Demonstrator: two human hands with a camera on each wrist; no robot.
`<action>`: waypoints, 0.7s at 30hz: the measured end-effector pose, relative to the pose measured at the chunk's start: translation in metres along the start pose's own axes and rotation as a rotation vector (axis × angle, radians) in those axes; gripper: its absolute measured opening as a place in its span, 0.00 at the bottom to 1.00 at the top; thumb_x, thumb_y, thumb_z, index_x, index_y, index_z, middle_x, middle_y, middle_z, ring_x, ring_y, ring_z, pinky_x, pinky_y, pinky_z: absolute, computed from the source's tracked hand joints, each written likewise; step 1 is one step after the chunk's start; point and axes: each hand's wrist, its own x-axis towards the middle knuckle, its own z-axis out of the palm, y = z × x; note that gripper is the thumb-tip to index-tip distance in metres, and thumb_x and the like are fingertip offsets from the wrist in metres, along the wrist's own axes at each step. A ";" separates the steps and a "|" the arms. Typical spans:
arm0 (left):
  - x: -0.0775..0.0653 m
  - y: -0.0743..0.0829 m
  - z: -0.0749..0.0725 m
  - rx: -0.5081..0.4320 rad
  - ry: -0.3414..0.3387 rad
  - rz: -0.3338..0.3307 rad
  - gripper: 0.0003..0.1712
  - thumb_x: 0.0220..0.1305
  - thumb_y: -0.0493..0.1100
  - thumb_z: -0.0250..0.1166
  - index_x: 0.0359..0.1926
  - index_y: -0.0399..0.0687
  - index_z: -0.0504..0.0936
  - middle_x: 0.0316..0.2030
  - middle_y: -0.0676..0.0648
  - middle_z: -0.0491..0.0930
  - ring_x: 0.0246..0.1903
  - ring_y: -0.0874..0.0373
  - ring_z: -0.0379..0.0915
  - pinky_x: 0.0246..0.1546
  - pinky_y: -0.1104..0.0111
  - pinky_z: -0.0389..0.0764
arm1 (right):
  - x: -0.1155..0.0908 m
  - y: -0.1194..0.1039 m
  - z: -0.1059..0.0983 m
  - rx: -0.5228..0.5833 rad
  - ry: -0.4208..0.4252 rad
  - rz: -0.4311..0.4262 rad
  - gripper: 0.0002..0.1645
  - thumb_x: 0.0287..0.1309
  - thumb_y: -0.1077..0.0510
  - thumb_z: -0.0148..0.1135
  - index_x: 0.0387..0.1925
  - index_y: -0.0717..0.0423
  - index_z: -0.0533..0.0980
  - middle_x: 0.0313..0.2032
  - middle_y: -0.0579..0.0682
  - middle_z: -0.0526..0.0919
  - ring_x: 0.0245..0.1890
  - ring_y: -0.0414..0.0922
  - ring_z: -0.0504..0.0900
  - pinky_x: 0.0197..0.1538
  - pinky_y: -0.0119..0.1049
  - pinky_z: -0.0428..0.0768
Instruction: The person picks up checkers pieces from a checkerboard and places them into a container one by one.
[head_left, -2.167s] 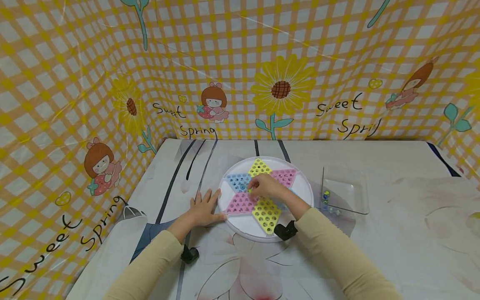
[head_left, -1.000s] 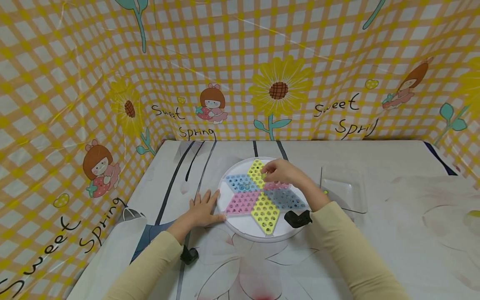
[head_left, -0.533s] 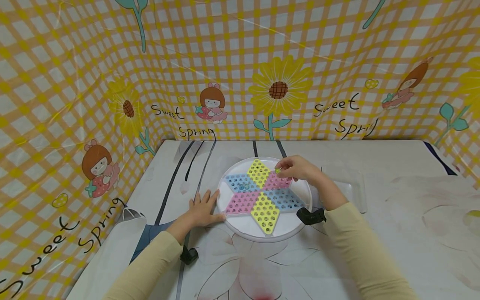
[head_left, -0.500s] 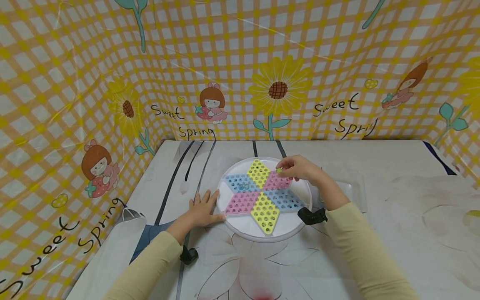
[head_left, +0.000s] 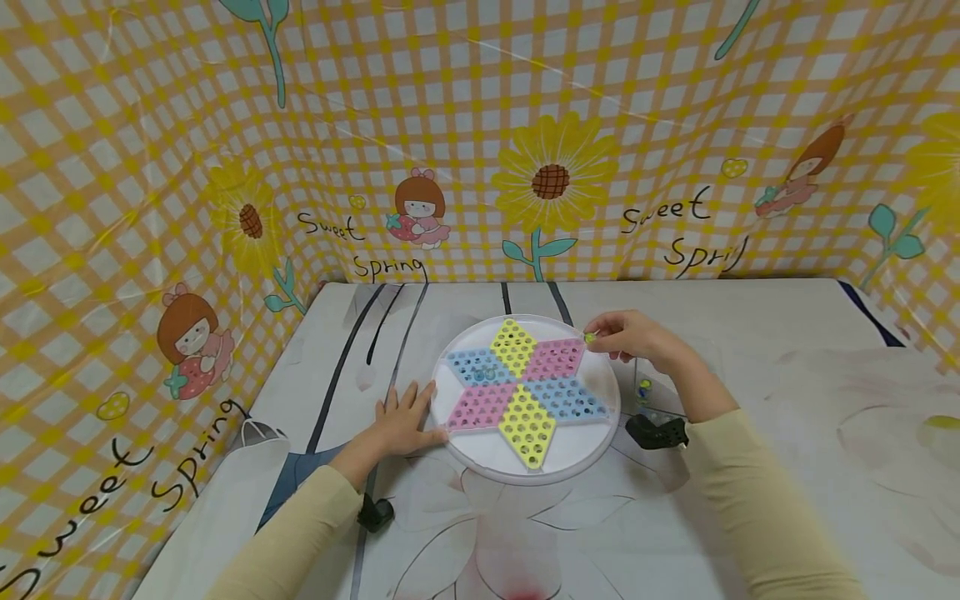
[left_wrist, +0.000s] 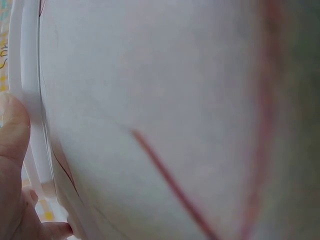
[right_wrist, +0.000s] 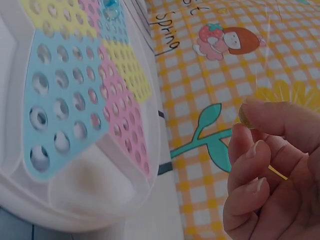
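A round white Chinese checkers board (head_left: 573, 454) with a star of pink, blue and yellow holed sections lies on the table. A couple of clear blue marbles (head_left: 484, 375) sit in its left blue section. My right hand (head_left: 637, 336) is raised just beyond the board's right edge. Between thumb and index finger it pinches a yellow-green marble (right_wrist: 244, 116), its other fingers curled in the right wrist view. My left hand (head_left: 401, 423) rests with spread fingers at the board's left rim. The left wrist view catches only part of that hand, its thumb (left_wrist: 14, 130) against the rim.
Right of the board stands a clear plastic box (head_left: 678, 379), partly hidden by the right arm. Several small marbles (head_left: 643, 389) show at its left side. A checked yellow cloth (head_left: 465, 150) rises behind and at the left of the table.
My right hand has moved from the board's left blue section rightwards across the star and past the rim, carrying the yellow-green marble. My left hand stays at the left rim.
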 end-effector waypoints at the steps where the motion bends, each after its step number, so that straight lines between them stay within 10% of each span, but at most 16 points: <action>1: 0.000 0.000 0.000 0.000 0.001 0.001 0.51 0.57 0.62 0.59 0.72 0.49 0.43 0.69 0.33 0.42 0.65 0.26 0.29 0.59 0.36 0.39 | -0.001 0.002 -0.002 -0.001 0.005 0.002 0.23 0.57 0.55 0.59 0.51 0.65 0.70 0.32 0.49 0.71 0.27 0.43 0.69 0.30 0.33 0.70; 21: -0.001 -0.002 0.001 -0.028 0.013 0.026 0.53 0.56 0.67 0.57 0.72 0.52 0.42 0.69 0.32 0.42 0.64 0.26 0.28 0.59 0.35 0.36 | -0.022 0.039 -0.052 -0.022 0.053 0.050 0.28 0.59 0.52 0.57 0.55 0.66 0.66 0.31 0.47 0.71 0.27 0.42 0.69 0.34 0.35 0.73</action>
